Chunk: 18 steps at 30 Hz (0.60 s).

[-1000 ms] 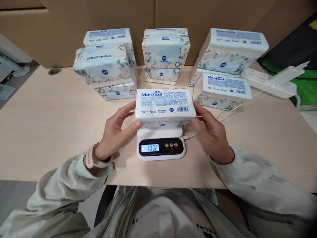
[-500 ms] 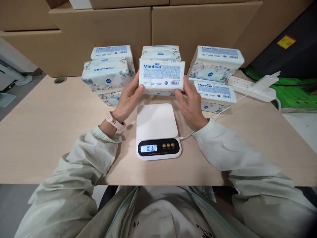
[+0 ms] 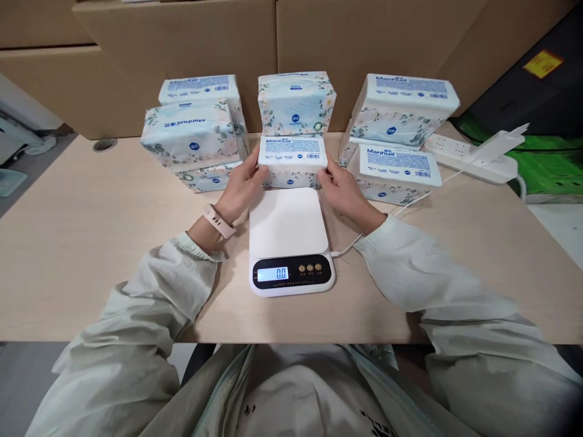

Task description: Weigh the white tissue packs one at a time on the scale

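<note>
Pack (image 3: 291, 153) Position Relative to Scale (image 3: 288, 224)

The pack lies just beyond the far edge of the scale, between the fingers of both hands; its long axis runs left to right, roughly parallel to that edge; the left hand (image 3: 241, 189) grips the left end, the right hand (image 3: 347, 193) grips the right end; neither hand is clearly nearer; an upper pack (image 3: 297, 103) stands beyond it, farther from the scale; whether the gripped pack bears on the tabletop (image 3: 82, 255) cannot be told; the scale display (image 3: 273, 274) reads 0.0.
</note>
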Tool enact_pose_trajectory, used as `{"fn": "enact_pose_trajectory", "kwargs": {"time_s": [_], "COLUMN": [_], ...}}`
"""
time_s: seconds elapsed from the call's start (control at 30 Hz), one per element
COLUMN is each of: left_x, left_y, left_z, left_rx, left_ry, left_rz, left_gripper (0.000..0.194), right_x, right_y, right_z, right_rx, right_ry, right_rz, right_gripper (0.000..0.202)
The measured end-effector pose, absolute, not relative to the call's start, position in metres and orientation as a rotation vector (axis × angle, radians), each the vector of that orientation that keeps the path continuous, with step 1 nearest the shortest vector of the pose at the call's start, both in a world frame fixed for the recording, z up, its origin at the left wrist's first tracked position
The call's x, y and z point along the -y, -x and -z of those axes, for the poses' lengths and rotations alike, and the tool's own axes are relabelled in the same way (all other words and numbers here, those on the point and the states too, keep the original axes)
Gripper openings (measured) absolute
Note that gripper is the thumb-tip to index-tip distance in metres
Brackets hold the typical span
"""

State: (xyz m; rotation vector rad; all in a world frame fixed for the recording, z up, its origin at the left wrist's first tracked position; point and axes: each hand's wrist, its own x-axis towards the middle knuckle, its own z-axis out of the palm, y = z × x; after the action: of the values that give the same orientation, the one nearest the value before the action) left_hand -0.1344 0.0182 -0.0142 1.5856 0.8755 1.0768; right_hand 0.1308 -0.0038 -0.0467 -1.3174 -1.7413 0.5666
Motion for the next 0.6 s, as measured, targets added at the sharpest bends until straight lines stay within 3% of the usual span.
{"fn": "enact_pose_trajectory", "kwargs": {"time_s": [0.13,0.3,0.43,0.53,0.6], "left_x": [0.007,0.038,0.015,-0.010,-0.021], "left_y": [0.135,0.102,0.041,-0.006,-0.031], "left_z": [-0.016,-0.048,-0.046,-0.034,-0.023], "left_rx": [-0.916,-0.775,-0.658,-0.738,-0.815], "left_ry": [-1.679,-1.708,-1.544,-1.385,-1.393], "left_rz": [-1.177,-1.057,-0.783,-0.606,-0.579], "left_gripper": [0.068,0.047,0.050,0.053,0.058], "right_x": [0.027,0.083,0.095,0.078,0.066], "right_y": [-0.140,-0.190,-0.257,-0.293,-0.302], "right_z": [0.007,-0.037,-0.003,0.040,0.060], "right_rx": [1.818,1.581,1.300,1.245,1.261], "right_ry": [1.344,1.328,1.557,1.552,1.502], "right_rz": [-0.507,0.021,0.283,0.122,0.050], "right_gripper": [0.036,0.034,0.036,0.031,0.042]}}
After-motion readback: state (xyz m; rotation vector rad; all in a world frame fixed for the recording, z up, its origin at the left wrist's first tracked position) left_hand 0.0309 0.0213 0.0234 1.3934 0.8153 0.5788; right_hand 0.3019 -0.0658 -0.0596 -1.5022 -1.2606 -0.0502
